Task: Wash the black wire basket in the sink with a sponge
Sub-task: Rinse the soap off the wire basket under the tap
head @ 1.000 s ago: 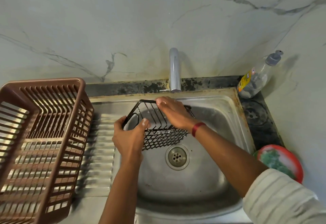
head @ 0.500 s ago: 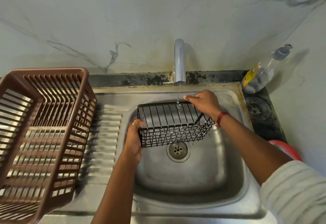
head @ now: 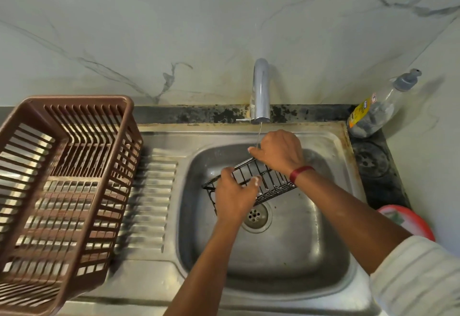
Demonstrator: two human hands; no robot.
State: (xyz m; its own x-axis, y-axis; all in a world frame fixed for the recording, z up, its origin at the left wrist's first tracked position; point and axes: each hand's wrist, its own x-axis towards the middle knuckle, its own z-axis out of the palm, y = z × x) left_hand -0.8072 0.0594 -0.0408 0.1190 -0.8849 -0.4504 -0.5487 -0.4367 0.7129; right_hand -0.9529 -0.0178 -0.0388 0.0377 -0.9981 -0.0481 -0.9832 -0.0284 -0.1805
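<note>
The room's far wall [head: 174, 17] was pale marble with grey veins, stained yellowish around the base of the chrome tap [head: 260, 91]. A second marble wall met it at the right, forming a corner. Along the foot of the far wall ran a dark, blotched strip of worktop [head: 211, 115], which widened at the right beside the basin. There a clear pump bottle [head: 373, 114] with a yellow label leaned into the corner, and nearer, a red dish [head: 410, 221] showed partly behind the person's right arm.

The steel sink [head: 286, 253] looked dull and water-marked, its far rim edged with brownish grime, and its drain [head: 256, 216] sat near the middle of the basin. To the left lay the ribbed draining board [head: 149, 203], and on it stood a brown slatted plastic crate [head: 82, 99].

The black wire basket [head: 266, 181] was held tilted above the basin, under the tap, where a thin thread of water [head: 258, 134] fell. The left hand [head: 234, 196] gripped its near left end, fingers and thumb curled over the wires. The right hand [head: 278, 154] clasped the far rim with bent fingers, a red band [head: 300, 172] on its wrist and a pale striped sleeve [head: 418, 278] at the near right.
</note>
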